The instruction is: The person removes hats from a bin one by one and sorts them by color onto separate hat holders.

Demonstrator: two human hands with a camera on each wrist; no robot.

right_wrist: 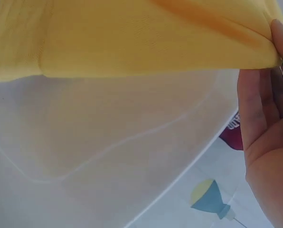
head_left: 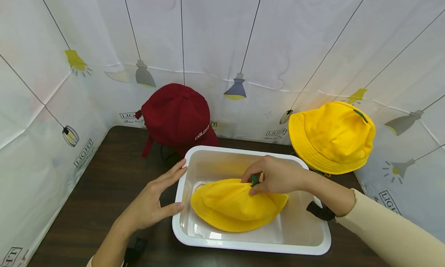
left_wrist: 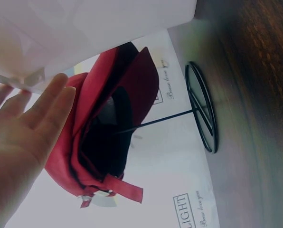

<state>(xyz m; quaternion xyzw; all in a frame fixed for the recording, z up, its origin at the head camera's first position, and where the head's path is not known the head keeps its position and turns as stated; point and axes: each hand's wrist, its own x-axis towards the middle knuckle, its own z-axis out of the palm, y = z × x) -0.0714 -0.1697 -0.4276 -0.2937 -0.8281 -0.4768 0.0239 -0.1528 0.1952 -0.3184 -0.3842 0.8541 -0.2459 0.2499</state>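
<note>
Inside a white plastic bin (head_left: 253, 248) is a yellow bucket hat (head_left: 236, 209), folded flat, with a small green tab at its top. My right hand (head_left: 278, 176) pinches the hat's crown beside that tab, thumb in front and fingers behind. In the right wrist view the yellow cloth (right_wrist: 132, 38) spans the top, its edge held at the right by the hand (right_wrist: 269, 128). My left hand (head_left: 151, 201) rests against the bin's left rim, fingers straight and spread. The left wrist view shows this hand (left_wrist: 27, 123) touching the bin's outer wall (left_wrist: 84, 28).
Behind the bin at left, a dark red cap (head_left: 177, 116) sits on a thin black wire stand (left_wrist: 203, 107). A second yellow bucket hat (head_left: 332, 139) is raised at the back right. The dark wooden table (head_left: 97, 205) meets a white printed curtain (head_left: 215, 35).
</note>
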